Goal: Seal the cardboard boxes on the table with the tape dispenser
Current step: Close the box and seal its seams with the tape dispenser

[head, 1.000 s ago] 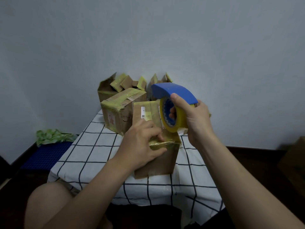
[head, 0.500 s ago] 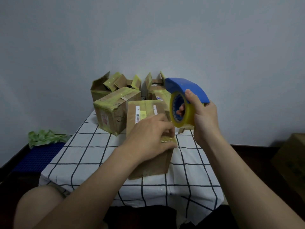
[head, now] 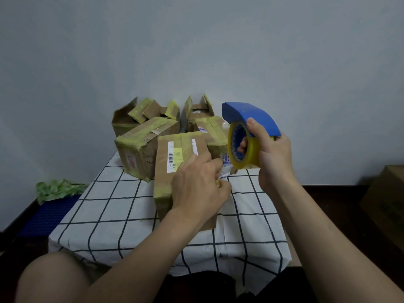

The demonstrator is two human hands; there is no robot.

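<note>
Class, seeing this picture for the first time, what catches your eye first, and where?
The blue tape dispenser, gripped in the right hand and raised right of centre, stands out first. Then comes the left hand holding the front cardboard box on the checked cloth, with more taped boxes behind.
</note>
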